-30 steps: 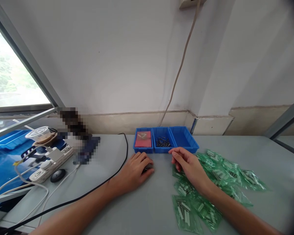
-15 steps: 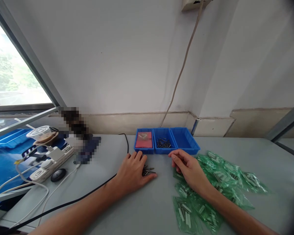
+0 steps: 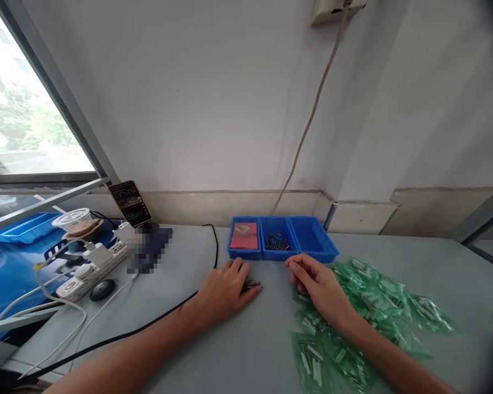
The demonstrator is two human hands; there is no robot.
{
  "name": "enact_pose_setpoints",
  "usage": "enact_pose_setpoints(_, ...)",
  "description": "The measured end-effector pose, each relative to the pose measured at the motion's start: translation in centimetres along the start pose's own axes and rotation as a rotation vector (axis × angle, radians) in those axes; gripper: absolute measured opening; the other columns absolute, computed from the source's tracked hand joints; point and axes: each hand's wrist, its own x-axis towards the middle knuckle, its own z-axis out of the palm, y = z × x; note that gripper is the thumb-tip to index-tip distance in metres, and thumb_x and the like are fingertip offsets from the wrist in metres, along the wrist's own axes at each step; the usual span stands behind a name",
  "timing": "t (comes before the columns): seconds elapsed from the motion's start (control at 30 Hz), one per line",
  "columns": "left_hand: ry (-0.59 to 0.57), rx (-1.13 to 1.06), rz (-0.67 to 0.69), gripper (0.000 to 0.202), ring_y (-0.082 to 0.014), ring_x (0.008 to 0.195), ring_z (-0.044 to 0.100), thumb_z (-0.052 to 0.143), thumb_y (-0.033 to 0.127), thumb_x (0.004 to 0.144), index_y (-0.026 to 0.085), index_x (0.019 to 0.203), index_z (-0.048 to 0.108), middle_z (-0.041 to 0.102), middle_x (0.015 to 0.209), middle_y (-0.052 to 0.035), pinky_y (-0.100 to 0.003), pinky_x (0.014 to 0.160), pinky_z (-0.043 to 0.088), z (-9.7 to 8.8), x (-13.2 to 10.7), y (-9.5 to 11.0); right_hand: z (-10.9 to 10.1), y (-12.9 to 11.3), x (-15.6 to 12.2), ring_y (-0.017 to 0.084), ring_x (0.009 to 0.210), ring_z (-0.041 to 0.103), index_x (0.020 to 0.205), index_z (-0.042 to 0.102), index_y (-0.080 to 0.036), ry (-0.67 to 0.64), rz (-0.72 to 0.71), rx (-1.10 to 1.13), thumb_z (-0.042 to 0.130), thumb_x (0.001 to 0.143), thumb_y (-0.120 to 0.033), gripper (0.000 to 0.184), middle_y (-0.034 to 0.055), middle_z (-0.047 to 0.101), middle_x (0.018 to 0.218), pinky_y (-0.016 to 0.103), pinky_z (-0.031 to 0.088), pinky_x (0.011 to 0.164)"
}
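Note:
My left hand (image 3: 225, 289) lies palm down on the grey table, thumb stretched out to the right. Beneath it and between thumb and fingers show small dark metal screws (image 3: 251, 285), partly hidden. My right hand (image 3: 315, 282) hovers near the front of the blue trays, thumb and fingertips pressed together; whatever is in the pinch is hidden. Past my fingers stand joined blue trays: the left one (image 3: 244, 254) holds a red card with a small clear bag, the middle one has loose screws (image 3: 276, 242), and the right one (image 3: 312, 235) shows a bare bottom.
Green plastic bags (image 3: 367, 306) of small parts spread under and beside my right forearm. A black cable (image 3: 148, 328) runs by my left arm. Farther left are a mouse (image 3: 102, 290), a power strip (image 3: 76, 284), a phone (image 3: 130, 203) and a lidded cup (image 3: 72, 219).
The view has shifted slightly. My left hand now covers more of the screws, its thumb closer to the fingers. My right hand keeps the same pinched pose.

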Motion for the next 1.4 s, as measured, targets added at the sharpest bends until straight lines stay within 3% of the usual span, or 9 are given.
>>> enact_pose_setpoints(0.2,-0.009,-0.107,0.102,0.021,-0.0223,0.092,0.065,0.061,0.042,0.108,0.022,0.107,0.055,0.065,0.106,-0.0042,-0.028,0.056,0.037,-0.4,0.2,-0.1,0.2,0.3,-0.3,0.019,0.070,0.055,0.101,0.068,-0.025,-0.050,-0.086,-0.210,0.053,0.106,-0.051,0.030,-0.0005,0.063,0.078,0.032,0.042,0.064)
enact_pose_setpoints(0.33,0.015,-0.172,0.135,0.013,-0.0206,0.094,0.064,0.059,0.036,0.109,0.023,0.110,0.057,0.064,0.106,-0.0028,-0.028,0.061,0.041,-0.3,0.2,-0.3,0.5,-0.1,-0.7,0.024,0.090,0.063,0.100,0.072,-0.026,-0.162,-0.230,-0.394,0.054,0.108,-0.041,0.025,0.0038,0.070,0.097,0.036,0.047,0.080)
enact_pose_setpoints(0.5,0.031,-0.281,0.194,0.007,-0.0189,0.098,0.064,0.059,0.030,0.109,0.024,0.113,0.060,0.064,0.107,-0.0019,-0.027,0.073,0.047,0.0,0.2,-0.6,0.7,-0.6,-1.3,0.027,0.107,0.062,0.106,0.076,-0.025,-0.296,-0.356,-0.532,0.056,0.108,-0.034,0.021,0.0070,0.068,0.109,0.041,0.049,0.096)
enact_pose_setpoints(0.73,0.027,-0.393,0.180,0.009,-0.0190,0.100,0.064,0.060,0.029,0.108,0.022,0.113,0.063,0.065,0.109,-0.0030,-0.028,0.082,0.050,0.1,0.2,-0.8,0.4,-0.6,-1.5,0.028,0.123,0.058,0.109,0.080,-0.031,-0.400,-0.377,-0.615,0.060,0.108,-0.033,0.020,0.0040,0.069,0.130,0.047,0.042,0.112)
enact_pose_setpoints(1.4,-0.026,-0.424,0.175,0.009,-0.0186,0.099,0.063,0.064,0.030,0.107,0.021,0.107,0.061,0.066,0.107,-0.0015,-0.028,0.081,0.047,-0.3,0.3,-0.8,0.5,-0.6,-1.3,0.027,0.121,0.059,0.124,0.077,-0.031,-0.432,-0.397,-0.635,0.061,0.108,-0.031,0.023,0.0039,0.073,0.130,0.046,0.044,0.111)
